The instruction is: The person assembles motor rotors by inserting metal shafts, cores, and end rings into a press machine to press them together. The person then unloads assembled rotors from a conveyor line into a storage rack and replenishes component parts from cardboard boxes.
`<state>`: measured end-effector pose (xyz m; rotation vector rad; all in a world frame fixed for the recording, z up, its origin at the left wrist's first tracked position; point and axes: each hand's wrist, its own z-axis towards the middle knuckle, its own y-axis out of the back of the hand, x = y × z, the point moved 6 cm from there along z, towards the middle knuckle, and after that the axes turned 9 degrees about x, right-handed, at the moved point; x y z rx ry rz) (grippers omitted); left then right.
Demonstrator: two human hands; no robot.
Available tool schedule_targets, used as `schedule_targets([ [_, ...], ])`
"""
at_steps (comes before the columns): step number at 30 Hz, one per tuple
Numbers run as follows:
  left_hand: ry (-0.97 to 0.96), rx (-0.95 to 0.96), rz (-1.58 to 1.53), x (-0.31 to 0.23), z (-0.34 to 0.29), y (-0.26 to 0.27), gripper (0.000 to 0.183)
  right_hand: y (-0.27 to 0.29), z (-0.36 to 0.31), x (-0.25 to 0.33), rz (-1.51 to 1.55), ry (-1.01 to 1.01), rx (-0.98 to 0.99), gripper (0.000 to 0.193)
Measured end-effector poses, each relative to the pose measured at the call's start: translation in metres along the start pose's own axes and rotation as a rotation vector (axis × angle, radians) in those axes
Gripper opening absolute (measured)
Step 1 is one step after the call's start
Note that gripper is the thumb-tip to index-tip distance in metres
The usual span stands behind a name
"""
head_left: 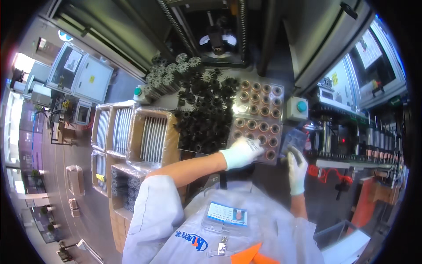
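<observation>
My left hand (243, 152), in a white glove, reaches over the near edge of a clear plastic tray (259, 115) filled with copper-coloured ring parts (264, 126). Its fingers are bunched down among the nearest rings; what lies between them is hidden. To the right of that tray, my right hand (297, 170), also gloved, grips the lower edge of a clear moulded plastic piece (295, 140), which looks like a blister tray. This piece is tilted and somewhat blurred. Left of the rings lies a heap of black finned parts (204, 119).
Grey finned parts (169, 72) are stacked behind the heap. Cardboard boxes of metal shafts (152, 137) stand at the left. Green-button boxes (297, 108) (138, 91) flank the work surface. A machine fixture (216, 42) stands at the back, a conveyor (351, 149) at the right.
</observation>
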<state>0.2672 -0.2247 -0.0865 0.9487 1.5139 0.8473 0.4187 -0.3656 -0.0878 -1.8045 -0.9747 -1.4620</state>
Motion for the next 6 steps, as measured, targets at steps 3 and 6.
schedule_targets([
  [3, -0.034, 0.035, 0.23, -0.008, 0.006, -0.003, 0.014, -0.013, 0.014, 0.016, -0.083, 0.064, 0.001, 0.03],
  [6, -0.103, -0.001, 0.304, -0.001, 0.0, 0.006, 0.012, -0.037, 0.036, 0.035, -0.102, 0.081, 0.052, 0.032],
])
